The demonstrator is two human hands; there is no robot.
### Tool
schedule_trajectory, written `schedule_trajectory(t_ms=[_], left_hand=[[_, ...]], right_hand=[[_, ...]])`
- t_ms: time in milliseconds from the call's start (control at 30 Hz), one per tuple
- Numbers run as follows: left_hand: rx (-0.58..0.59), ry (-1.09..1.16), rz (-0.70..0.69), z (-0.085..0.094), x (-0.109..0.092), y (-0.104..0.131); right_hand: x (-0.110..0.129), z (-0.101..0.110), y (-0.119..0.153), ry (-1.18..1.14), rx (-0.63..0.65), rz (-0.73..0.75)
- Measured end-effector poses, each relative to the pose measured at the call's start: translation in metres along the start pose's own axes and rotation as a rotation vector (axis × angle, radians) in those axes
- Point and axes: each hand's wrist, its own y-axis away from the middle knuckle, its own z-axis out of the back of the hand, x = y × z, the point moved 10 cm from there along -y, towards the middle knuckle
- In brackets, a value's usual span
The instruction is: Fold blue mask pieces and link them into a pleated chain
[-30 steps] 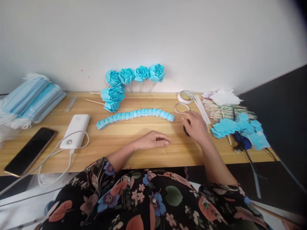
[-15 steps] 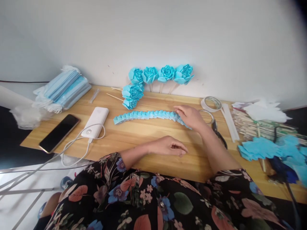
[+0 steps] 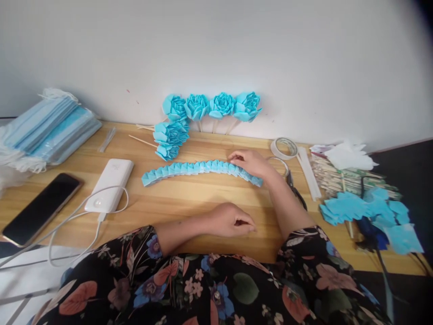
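A light-blue pleated paper strip (image 3: 184, 169) lies in a shallow arch across the middle of the wooden table. Over its right part sits my right hand (image 3: 252, 163), fingers bent and closed on the strip's upper edge; the palm hides some of the folds. The strip's right end shows below the wrist. Nearer to me, my left hand (image 3: 230, 220) lies on the table with fingers curled and thumb against them. Nothing shows in it, and it is apart from the strip. Behind the strip are several blue paper flowers (image 3: 221, 105) on thin sticks, some leaning on the wall.
To the left are a pile of blue face masks (image 3: 50, 126), a phone (image 3: 42, 207) and a white power bank (image 3: 111, 185) with a cable. On the right lie a tape roll (image 3: 284, 148), partly covered scissors (image 3: 296, 192), white strips (image 3: 309, 174), a stick bundle (image 3: 333, 176) and blue paper pieces (image 3: 348, 207).
The view has shifted, so most things appear farther left. My right hand has slid slightly left along the strip, uncovering more of its right end. My left hand's fingers are more curled.
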Motion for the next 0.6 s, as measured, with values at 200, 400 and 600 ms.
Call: schedule_trajectory(t_ms=[200,400,600], left_hand=[[-0.026,0.094,0.031,0.0,0.003,0.001],[-0.303,0.407,0.157,0.047,0.022,0.006],[-0.753,0.486,0.167,0.11,0.038,0.025]], right_hand=[[0.008,0.003,0.002,0.001,-0.027,0.024],[0.019,0.02,0.029,-0.63,-0.154,-0.046],[0.041,-0.007,0.062,-1.128,0.026,-0.063]])
